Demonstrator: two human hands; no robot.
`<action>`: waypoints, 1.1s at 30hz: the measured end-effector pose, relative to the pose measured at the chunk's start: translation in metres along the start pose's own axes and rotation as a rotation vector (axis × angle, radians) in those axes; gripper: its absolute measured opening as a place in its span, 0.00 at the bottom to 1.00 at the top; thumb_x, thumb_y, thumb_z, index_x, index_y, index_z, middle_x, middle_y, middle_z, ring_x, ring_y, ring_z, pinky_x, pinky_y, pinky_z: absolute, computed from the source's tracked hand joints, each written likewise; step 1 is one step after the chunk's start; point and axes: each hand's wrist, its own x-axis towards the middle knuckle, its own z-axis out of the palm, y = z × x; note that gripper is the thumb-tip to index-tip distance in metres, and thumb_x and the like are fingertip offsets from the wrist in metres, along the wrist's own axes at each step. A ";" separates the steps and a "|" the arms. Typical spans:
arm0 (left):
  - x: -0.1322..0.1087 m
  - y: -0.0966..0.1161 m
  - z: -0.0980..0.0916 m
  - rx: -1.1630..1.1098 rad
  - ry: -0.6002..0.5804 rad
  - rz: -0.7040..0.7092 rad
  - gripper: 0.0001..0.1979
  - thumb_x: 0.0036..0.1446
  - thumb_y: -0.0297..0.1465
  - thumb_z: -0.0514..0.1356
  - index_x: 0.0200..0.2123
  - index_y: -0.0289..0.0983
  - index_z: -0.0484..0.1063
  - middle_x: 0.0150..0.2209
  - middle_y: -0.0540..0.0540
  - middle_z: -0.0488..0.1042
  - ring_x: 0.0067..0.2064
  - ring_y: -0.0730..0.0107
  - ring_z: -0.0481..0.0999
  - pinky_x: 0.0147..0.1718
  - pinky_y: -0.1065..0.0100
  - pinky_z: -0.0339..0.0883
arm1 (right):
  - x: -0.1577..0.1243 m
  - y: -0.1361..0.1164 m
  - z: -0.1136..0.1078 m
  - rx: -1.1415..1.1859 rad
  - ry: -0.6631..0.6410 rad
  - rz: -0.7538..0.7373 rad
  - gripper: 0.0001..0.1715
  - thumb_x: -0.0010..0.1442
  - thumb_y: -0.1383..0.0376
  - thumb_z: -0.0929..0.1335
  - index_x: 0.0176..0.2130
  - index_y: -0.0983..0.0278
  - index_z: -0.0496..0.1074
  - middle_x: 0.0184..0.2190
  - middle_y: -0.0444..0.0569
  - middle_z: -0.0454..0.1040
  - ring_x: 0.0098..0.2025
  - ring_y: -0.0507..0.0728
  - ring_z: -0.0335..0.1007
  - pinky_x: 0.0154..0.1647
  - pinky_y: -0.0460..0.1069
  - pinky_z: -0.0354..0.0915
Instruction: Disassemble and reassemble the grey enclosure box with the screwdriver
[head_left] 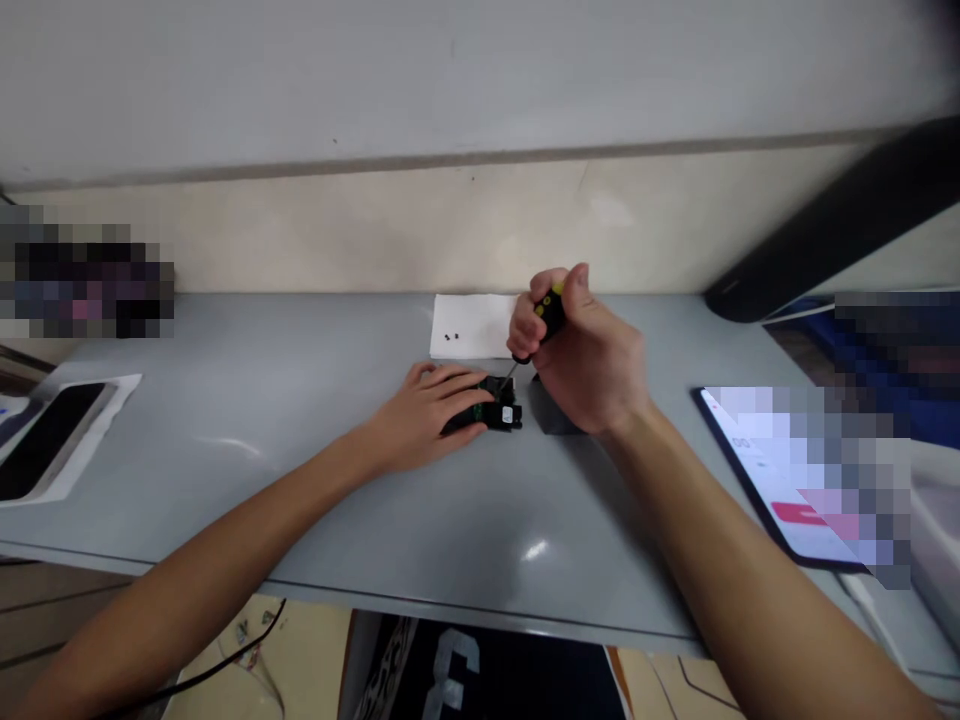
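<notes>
My left hand (431,415) rests over a small black device (495,414) with green circuit board showing, its fingers holding the device against the grey table. My right hand (589,350) is closed around the black and yellow handle of a screwdriver (551,315). The screwdriver slants down to the left, and its tip reaches the far right part of the device; the exact contact point is too small to make out. Beneath my right hand lies a dark flat piece (559,412), partly hidden. Just behind the device, a white paper (472,315) carries two tiny black pieces (451,337), perhaps screws.
On the right of the grey table (420,540) lies a tablet (780,480) with its screen lit. A black phone (56,440) lies on white paper at the left. Behind, a dark cylinder (832,220) leans by the wall. The table's front edge crosses below my forearms.
</notes>
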 end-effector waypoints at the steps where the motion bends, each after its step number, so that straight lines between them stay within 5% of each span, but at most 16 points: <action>1: 0.000 0.001 0.000 -0.001 -0.007 -0.004 0.18 0.74 0.41 0.53 0.61 0.45 0.72 0.66 0.44 0.70 0.69 0.59 0.65 0.64 0.52 0.56 | 0.000 -0.001 -0.001 -0.009 -0.007 0.001 0.27 0.64 0.39 0.66 0.32 0.58 0.65 0.24 0.44 0.60 0.27 0.54 0.60 0.31 0.52 0.66; 8: 0.001 0.001 0.004 -0.006 0.020 -0.014 0.17 0.72 0.41 0.56 0.60 0.46 0.73 0.66 0.45 0.70 0.67 0.58 0.67 0.64 0.51 0.56 | 0.002 -0.009 -0.014 -0.076 -0.027 -0.027 0.21 0.64 0.46 0.69 0.32 0.59 0.70 0.34 0.50 0.70 0.37 0.57 0.69 0.37 0.53 0.69; 21: 0.003 0.004 0.003 -0.048 -0.005 -0.070 0.15 0.70 0.39 0.59 0.58 0.47 0.72 0.65 0.48 0.70 0.67 0.60 0.66 0.63 0.54 0.58 | 0.001 0.004 0.001 0.152 0.046 -0.011 0.27 0.67 0.40 0.63 0.34 0.58 0.69 0.24 0.42 0.52 0.24 0.52 0.51 0.26 0.50 0.60; 29: 0.004 0.003 0.004 -0.041 -0.007 -0.056 0.15 0.71 0.39 0.58 0.58 0.46 0.71 0.65 0.48 0.70 0.67 0.59 0.67 0.61 0.55 0.58 | 0.005 -0.002 -0.015 0.086 0.052 0.005 0.22 0.64 0.46 0.70 0.30 0.59 0.68 0.31 0.47 0.69 0.33 0.54 0.68 0.36 0.51 0.69; 33: 0.003 0.002 0.005 -0.032 -0.007 -0.049 0.15 0.71 0.39 0.58 0.58 0.46 0.71 0.66 0.47 0.69 0.66 0.59 0.67 0.62 0.54 0.58 | 0.008 -0.004 -0.022 0.048 0.007 0.044 0.25 0.64 0.41 0.68 0.33 0.59 0.70 0.32 0.47 0.70 0.35 0.54 0.70 0.38 0.52 0.70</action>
